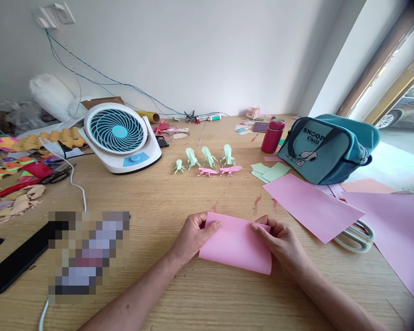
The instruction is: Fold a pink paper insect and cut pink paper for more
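Note:
Between my two hands is a sheet of pink paper (236, 246), with a curved lower edge that looks folded over. My left hand (198, 234) pinches its upper left corner, thumb on top. At the upper right corner my right hand (276, 236) grips it the same way, the other fingers behind the paper. Beyond the hands stand several pale green folded-paper figures (209, 157) with legs. Two pink folded-paper figures (231, 170) lie in front of them.
A white fan (119, 133) stands back left. At right are a teal bag (317, 147), a red flask (273, 136), green paper pieces (269, 171), loose pink sheets (313, 207) and scissors (357, 239) partly under one sheet. A black strip (20, 257) and a blurred-out patch lie at left.

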{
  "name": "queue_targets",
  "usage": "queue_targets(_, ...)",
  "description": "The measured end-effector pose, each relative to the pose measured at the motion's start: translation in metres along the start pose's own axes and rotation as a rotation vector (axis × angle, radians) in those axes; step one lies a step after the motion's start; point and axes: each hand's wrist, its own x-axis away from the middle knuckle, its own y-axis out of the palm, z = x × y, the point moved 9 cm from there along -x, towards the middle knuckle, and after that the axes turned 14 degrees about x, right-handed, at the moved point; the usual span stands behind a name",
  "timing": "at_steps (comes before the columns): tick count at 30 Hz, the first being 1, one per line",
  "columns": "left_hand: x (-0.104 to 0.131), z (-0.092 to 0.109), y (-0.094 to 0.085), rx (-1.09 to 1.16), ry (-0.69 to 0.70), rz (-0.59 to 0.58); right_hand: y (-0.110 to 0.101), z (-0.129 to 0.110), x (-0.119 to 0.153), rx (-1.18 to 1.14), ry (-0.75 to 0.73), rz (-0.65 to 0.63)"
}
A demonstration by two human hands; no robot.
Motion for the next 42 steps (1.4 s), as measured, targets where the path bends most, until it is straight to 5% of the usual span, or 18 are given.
queue_targets(13,-0.003,0.006,-0.004,-0.053,0.068,-0.019,-0.002,0.001,0.000,0.184,-0.068,-0.013)
queue_targets(28,0.002,0.011,0.010,-0.741,0.173,-0.093,0.004,-0.027,0.005,0.897,-0.292,0.049)
queue_targets(37,0.002,0.003,0.002,-0.659,0.070,-0.049,0.005,-0.025,0.003,0.936,-0.296,0.066)
queue_targets(42,0.000,0.004,-0.003,-0.416,0.015,-0.022,-0.001,-0.016,0.001,0.711,-0.129,-0.014)
